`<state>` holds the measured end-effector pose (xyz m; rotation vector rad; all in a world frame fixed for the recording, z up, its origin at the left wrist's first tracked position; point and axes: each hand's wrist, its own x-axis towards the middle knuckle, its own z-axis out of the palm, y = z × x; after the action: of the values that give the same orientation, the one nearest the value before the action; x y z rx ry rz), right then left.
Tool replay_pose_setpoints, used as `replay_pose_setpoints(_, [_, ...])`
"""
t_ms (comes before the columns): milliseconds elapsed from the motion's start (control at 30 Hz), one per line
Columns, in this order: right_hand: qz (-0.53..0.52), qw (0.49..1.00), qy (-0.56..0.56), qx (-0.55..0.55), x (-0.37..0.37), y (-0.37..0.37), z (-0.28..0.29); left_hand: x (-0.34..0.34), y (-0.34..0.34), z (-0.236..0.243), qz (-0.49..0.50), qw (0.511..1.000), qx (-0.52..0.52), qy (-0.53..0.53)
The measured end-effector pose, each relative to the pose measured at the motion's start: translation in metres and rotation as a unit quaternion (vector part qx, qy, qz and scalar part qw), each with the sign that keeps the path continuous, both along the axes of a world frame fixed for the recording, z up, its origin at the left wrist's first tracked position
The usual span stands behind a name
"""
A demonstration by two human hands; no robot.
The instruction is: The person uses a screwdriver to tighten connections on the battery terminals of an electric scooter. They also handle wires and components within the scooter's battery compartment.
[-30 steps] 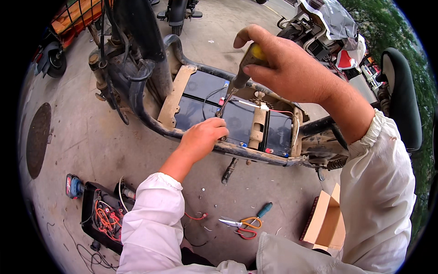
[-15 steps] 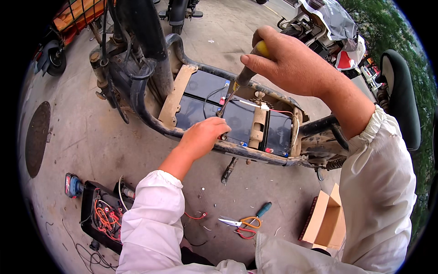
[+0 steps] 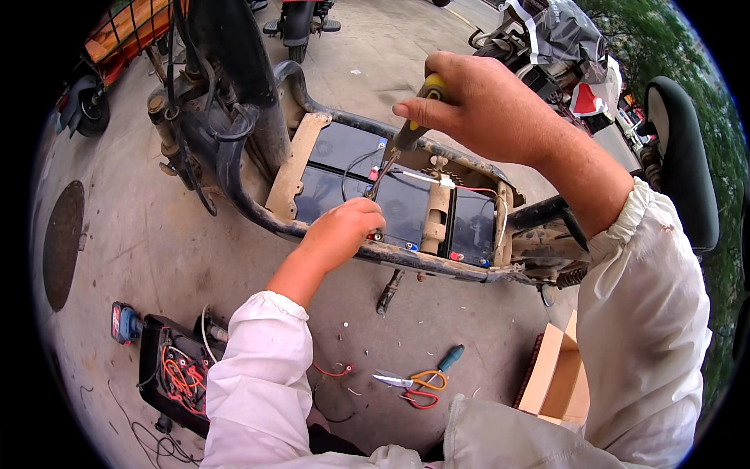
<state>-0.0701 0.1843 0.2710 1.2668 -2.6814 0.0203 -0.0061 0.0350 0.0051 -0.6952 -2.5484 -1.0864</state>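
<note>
My right hand (image 3: 476, 105) is closed round the yellow and dark handle of a screwdriver (image 3: 410, 134). Its shaft slants down and left to a terminal between the black batteries (image 3: 402, 209), which sit in the metal frame (image 3: 258, 203) of an electric scooter. My left hand (image 3: 337, 233) rests at the near edge of the batteries, fingers pressed together beside the screwdriver tip; whatever they pinch is hidden. Red and blue terminals show at the battery corners. A black wire (image 3: 348, 173) loops over the far left battery, and a white connector (image 3: 445, 181) lies across the bracket.
On the ground nearby are orange-handled scissors (image 3: 414, 383), a teal-handled tool (image 3: 451, 358) and an open cardboard box (image 3: 547, 375). A black case (image 3: 148, 367) full of orange wires stands lower left, beside a blue battery-like pack (image 3: 125, 323). A scooter seat (image 3: 680, 172) rises at right.
The whole scene has shifted slightly left in view. My right hand has tipped a little with the screwdriver, showing more of its yellow handle. My left hand keeps its place at the batteries.
</note>
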Motion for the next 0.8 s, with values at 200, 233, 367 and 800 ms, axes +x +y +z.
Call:
replay_pose_setpoints(200, [0.024, 0.998, -0.004, -0.066, -0.009, 0.003, -0.009, -0.005, 0.005, -0.003, -0.003, 1.0, 0.003, 0.026])
replay_pose_setpoints(233, [0.064, 0.993, -0.002, -0.104, -0.013, 0.003, -0.016, -0.005, 0.004, -0.003, -0.001, 1.0, 0.0, 0.027])
replay_pose_setpoints(367, [0.099, 0.993, 0.006, -0.065, -0.016, 0.004, -0.011, -0.007, 0.001, -0.004, -0.012, 1.0, -0.003, 0.019])
replay_pose_setpoints(800, [-0.035, 0.998, 0.033, 0.026, 0.0, -0.011, 0.003, -0.009, -0.003, -0.005, -0.033, 0.997, 0.008, 0.069])
